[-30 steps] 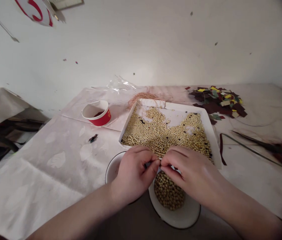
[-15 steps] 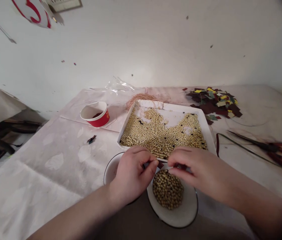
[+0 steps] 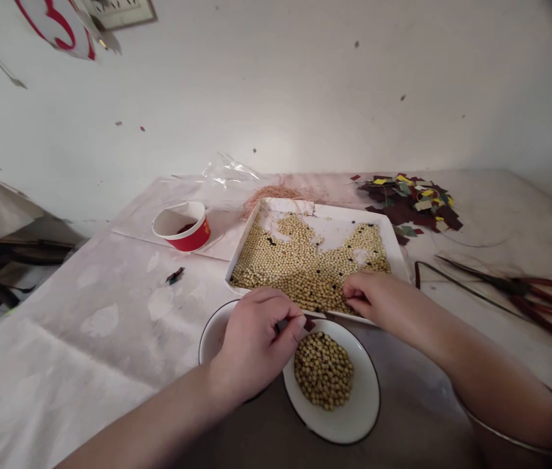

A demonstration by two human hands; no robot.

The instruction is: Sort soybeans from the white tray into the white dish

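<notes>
My left hand (image 3: 261,339) pinches a small dark red piece (image 3: 310,324) between thumb and forefinger, above the gap between two bowls. My right hand (image 3: 366,296) is over the near right part of a white tray (image 3: 397,260), its fingers drawn together at the pale beads (image 3: 295,280); whatever is between its fingertips is hidden. The tray's beads are mixed with a few black ones. A white bowl with a dark rim (image 3: 361,404) holds a heap of greenish-brown beads (image 3: 324,371). Another bowl (image 3: 211,335) is partly covered by my left hand.
A red and white paper cup (image 3: 192,236) stands at the left, near a small dark scrap (image 3: 174,276). Behind the tray lie copper-coloured strands (image 3: 276,193) and clear plastic (image 3: 229,170). At the right are a pile of dark and yellow scraps (image 3: 407,202) and scissors (image 3: 520,286).
My right hand has moved from beside my left hand, above the bowl, forward and right to the beads in the tray. My left hand still pinches the dark red piece. The view has shifted slightly.
</notes>
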